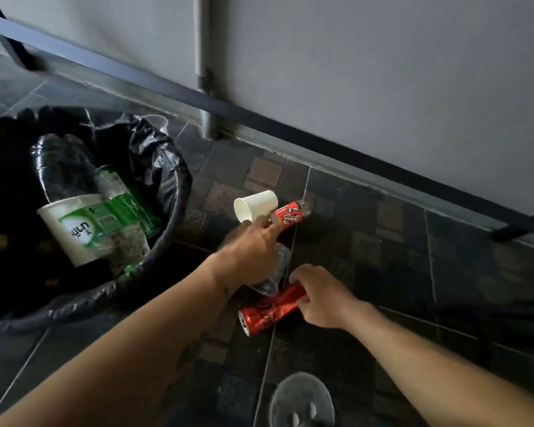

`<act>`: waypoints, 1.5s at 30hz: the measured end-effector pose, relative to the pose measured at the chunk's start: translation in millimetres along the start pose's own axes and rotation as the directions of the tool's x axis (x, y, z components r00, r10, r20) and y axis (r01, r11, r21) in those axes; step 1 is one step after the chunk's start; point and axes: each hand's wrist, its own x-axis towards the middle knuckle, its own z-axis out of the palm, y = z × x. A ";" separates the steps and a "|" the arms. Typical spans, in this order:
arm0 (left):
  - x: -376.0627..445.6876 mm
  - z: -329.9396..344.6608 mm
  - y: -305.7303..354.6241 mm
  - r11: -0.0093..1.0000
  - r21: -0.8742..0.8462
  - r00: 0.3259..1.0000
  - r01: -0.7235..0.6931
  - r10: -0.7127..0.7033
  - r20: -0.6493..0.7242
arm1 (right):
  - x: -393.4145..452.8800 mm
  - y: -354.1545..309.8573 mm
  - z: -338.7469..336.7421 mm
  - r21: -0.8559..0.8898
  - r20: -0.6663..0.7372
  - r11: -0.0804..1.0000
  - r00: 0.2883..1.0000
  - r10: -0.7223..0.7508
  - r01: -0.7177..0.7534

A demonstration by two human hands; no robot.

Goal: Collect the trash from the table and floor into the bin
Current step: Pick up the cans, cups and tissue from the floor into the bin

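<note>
Lying on the floor tiles, the dented red can sits under the right hand, fingers curled around its end. Left hand pinches a clear plastic cup; a white paper cup lies just beyond its fingertips.

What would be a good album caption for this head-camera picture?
Left hand reaching the white paper cup, right hand on the crushed red can, beside the bin.

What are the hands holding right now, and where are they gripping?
The right hand grips the crushed red can at its far end. The left hand reaches toward the white paper cup; whether it holds anything cannot be told.
</note>
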 end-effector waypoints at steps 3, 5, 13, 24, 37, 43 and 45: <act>5.9 42.8 -7.5 0.986 0.015 0.975 0.166 -0.167 0.148 | -5.4 3.2 8.9 -0.061 0.018 0.997 0.999 -0.037 0.038; 6.2 60.6 -11.3 0.965 0.003 0.954 0.261 -0.259 0.153 | -5.4 6.0 9.6 -0.107 0.036 0.993 0.998 -0.048 0.052; 6.9 97.6 -22.5 0.902 -0.168 0.918 0.397 -0.391 0.067 | 0.9 12.8 17.2 -0.226 0.215 0.968 0.975 -0.055 0.105; -2.3 55.7 -17.0 0.861 -0.366 0.932 0.352 -0.358 0.054 | -7.5 71.4 -42.2 -0.024 0.025 0.998 0.998 0.065 -0.065; -44.9 -107.8 47.6 0.989 -0.144 0.889 0.009 -0.074 -0.451 | -60.5 8.9 -129.4 0.110 -0.588 0.960 0.796 -0.146 0.258; -90.1 -171.0 0.9 0.962 -0.228 0.766 0.148 -0.258 -0.589 | -39.8 -86.9 -171.0 0.121 -0.613 0.911 0.752 -0.244 0.394; -111.7 -185.4 -25.8 0.938 -0.282 0.719 0.199 -0.336 -0.609 | -27.2 -125.2 -179.8 0.104 -0.606 0.899 0.744 -0.283 0.426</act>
